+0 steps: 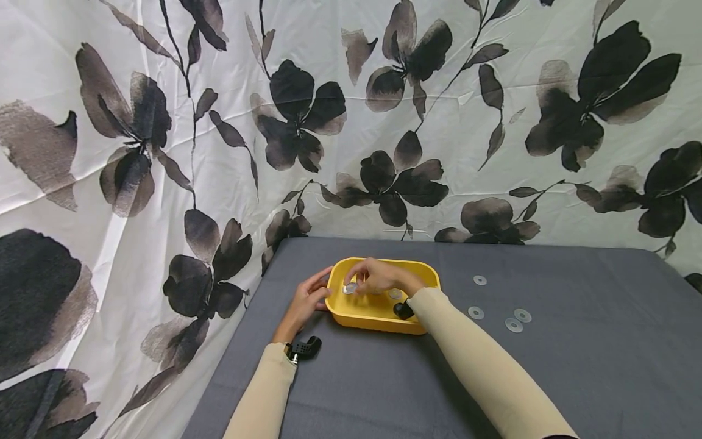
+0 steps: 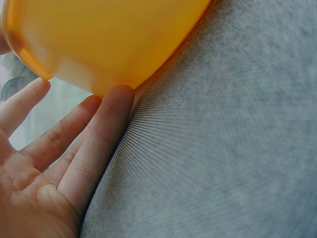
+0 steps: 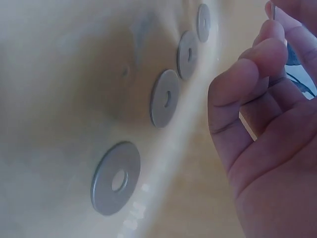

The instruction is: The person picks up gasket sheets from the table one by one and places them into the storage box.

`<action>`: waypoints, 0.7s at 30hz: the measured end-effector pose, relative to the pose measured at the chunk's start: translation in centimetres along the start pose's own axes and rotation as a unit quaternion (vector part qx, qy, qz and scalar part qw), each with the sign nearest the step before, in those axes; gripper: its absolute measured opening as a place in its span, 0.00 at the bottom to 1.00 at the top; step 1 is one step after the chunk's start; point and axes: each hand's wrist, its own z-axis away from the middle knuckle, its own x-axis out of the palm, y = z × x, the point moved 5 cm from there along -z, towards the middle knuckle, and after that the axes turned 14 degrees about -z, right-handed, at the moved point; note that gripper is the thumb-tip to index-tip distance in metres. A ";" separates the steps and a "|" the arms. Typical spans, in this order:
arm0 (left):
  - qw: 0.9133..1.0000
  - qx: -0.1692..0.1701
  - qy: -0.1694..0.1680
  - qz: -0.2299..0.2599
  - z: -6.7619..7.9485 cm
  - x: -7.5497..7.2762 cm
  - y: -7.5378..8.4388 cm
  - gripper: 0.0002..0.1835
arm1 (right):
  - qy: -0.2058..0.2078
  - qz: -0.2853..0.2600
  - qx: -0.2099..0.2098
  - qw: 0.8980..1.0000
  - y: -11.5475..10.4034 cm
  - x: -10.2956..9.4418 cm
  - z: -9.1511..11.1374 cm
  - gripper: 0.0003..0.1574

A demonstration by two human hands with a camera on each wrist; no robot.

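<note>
A yellow tray (image 1: 378,322) stands on the grey cloth. My left hand (image 1: 301,308) is at its left end, and in the left wrist view the extended fingertips (image 2: 119,99) touch the outside of its wall. Inside the tray, my right hand (image 1: 378,277) pinches a flat metal washer (image 3: 273,11) near the left end; only its thin edge shows between the fingertips in the right wrist view. Several more washers (image 3: 116,178) lie in a row on the tray floor, spaced apart, partly hidden by the hand in the head view.
Several loose washers (image 1: 476,313) lie on the grey tablecloth (image 1: 592,341) to the right of the tray, two of them close together. A white curtain with dark flowers (image 1: 296,122) hangs behind the table and along its left side.
</note>
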 end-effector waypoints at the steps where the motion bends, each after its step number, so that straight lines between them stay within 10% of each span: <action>1: 1.000 0.003 -0.001 -0.001 0.0 0.0 0.0 0.31 | 0.000 -0.002 0.002 1.000 0.2 0.1 -0.1 0.17; 21: 1.000 0.009 0.005 0.009 0.1 0.1 -0.2 0.31 | -0.004 0.006 0.012 1.000 0.9 1.0 -1.1 0.20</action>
